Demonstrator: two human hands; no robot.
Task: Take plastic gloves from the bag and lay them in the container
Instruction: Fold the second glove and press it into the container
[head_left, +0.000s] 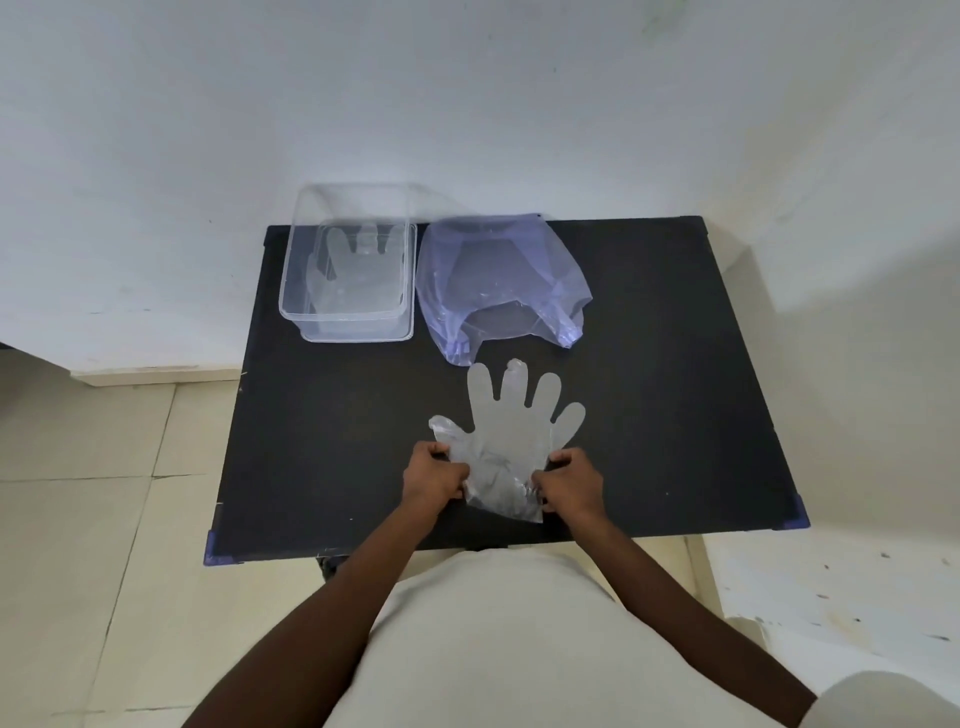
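A clear plastic glove lies spread on the black table, fingers pointing away from me. My left hand pinches its cuff on the left side and my right hand pinches the cuff on the right. The cuff is crumpled between them. A bluish see-through plastic bag lies at the back centre, its handles toward me. Left of it stands a clear rectangular container with at least one glove flat inside.
The table stands against a white wall, with blue corner guards at its near corners. Pale floor tiles lie to the left and right. My light-coloured shirt fills the lower middle of the view.
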